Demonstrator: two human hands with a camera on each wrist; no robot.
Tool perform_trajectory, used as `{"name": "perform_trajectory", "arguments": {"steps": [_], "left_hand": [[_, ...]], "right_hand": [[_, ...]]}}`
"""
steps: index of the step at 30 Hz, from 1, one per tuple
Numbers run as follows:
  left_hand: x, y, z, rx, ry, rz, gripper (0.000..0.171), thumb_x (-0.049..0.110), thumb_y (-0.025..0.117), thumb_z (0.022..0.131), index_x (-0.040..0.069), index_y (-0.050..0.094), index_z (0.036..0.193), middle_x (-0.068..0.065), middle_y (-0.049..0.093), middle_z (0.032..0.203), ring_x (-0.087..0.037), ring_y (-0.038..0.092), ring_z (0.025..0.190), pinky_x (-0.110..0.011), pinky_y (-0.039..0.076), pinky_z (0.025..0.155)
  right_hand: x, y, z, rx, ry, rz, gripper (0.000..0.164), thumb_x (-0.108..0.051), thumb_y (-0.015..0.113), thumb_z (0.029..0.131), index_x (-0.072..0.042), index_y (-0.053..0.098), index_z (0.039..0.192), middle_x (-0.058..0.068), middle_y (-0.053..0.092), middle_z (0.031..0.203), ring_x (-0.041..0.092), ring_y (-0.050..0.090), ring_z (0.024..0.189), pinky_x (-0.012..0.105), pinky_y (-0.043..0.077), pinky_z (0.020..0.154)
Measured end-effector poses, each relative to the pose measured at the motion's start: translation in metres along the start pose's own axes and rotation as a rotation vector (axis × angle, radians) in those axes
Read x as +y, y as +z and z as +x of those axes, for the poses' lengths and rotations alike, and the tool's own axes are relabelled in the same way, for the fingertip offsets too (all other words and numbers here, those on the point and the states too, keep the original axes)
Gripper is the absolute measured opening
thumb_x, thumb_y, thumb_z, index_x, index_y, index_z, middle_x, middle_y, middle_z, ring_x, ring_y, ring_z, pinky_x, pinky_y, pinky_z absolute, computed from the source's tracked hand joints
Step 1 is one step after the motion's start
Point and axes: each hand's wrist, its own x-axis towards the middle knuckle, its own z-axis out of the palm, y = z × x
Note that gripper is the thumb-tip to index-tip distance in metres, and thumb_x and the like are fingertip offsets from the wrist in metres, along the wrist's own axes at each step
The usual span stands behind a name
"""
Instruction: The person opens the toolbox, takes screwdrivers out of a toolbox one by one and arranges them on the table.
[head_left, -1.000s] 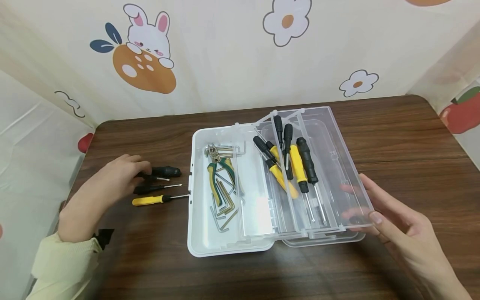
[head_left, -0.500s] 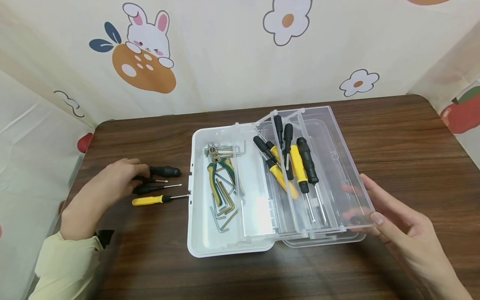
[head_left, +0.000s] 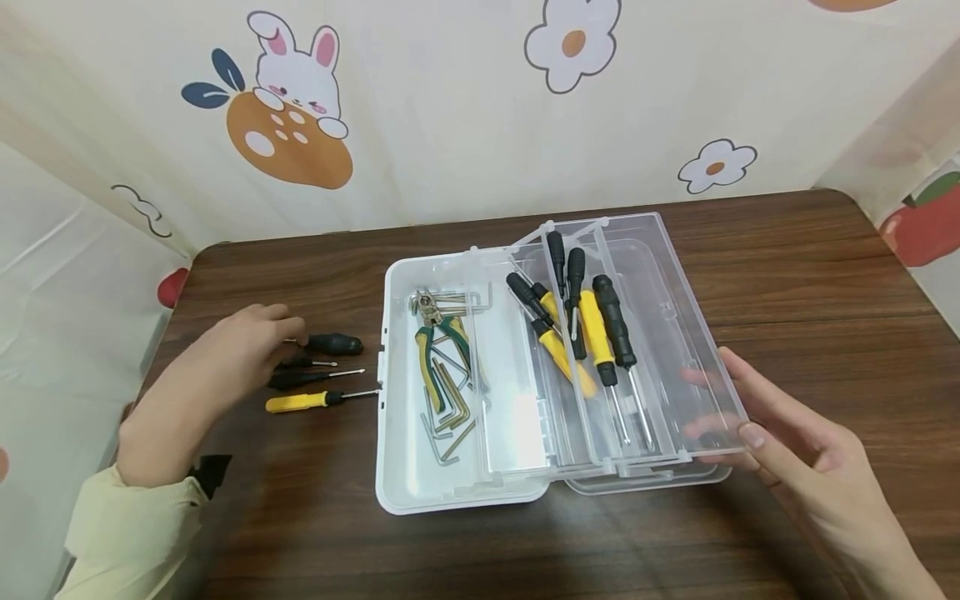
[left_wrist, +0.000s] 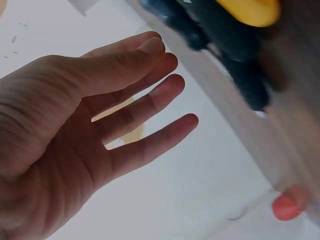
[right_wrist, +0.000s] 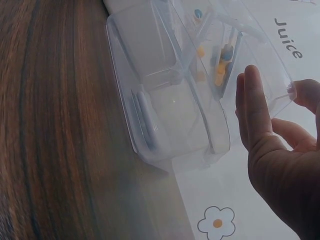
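Note:
My left hand (head_left: 243,354) hovers over several screwdrivers on the table's left side. Its fingers extend loosely and hold nothing in the left wrist view, thumb tip close to the index finger. Below it lie a black screwdriver (head_left: 334,344), a slimmer black one (head_left: 292,379) and a yellow-handled screwdriver (head_left: 297,402). With thumb and fingers, my right hand (head_left: 817,454) grips the right edge of a clear plastic tray (head_left: 678,333), raised sideways from a white toolbox (head_left: 390,479). Yellow and black screwdrivers (head_left: 592,325) show within the clear plastic.
Inside the white base lie green-handled pliers (head_left: 423,350) and several hex keys (head_left: 450,396). A patterned cloth (head_left: 435,117) stands behind the brown table (head_left: 300,517). The yellow screwdriver's tip reaches close to the toolbox's left wall.
My left hand has shifted slightly up and away over the screwdrivers. The right hand, clear tray and toolbox contents stay where they were.

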Motion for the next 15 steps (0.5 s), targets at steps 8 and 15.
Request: {"name": "perform_trajectory", "arguments": {"steps": [8,15], "left_hand": [[0.036,-0.023,0.016,0.101,0.088,0.048,0.033,-0.017,0.075,0.082,0.004,0.072,0.106,-0.012,0.067,0.105,-0.034,0.059,0.104,-0.048,0.059,0.083],[0.064,-0.037,0.036,0.177,0.215,0.089,0.045,-0.021,0.078,0.076,0.004,0.074,0.112,-0.014,0.069,0.113,-0.034,0.058,0.115,-0.046,0.061,0.090]], "right_hand": [[0.000,-0.001,0.000,-0.007,-0.007,0.005,0.063,0.025,0.029,0.100,0.013,0.016,0.160,0.024,0.051,0.155,0.031,0.074,0.107,0.037,0.063,0.090],[-0.002,-0.001,0.000,0.020,0.034,-0.079,0.064,0.024,0.033,0.100,0.009,0.020,0.162,0.019,0.054,0.155,0.029,0.075,0.106,0.036,0.064,0.086]]}}
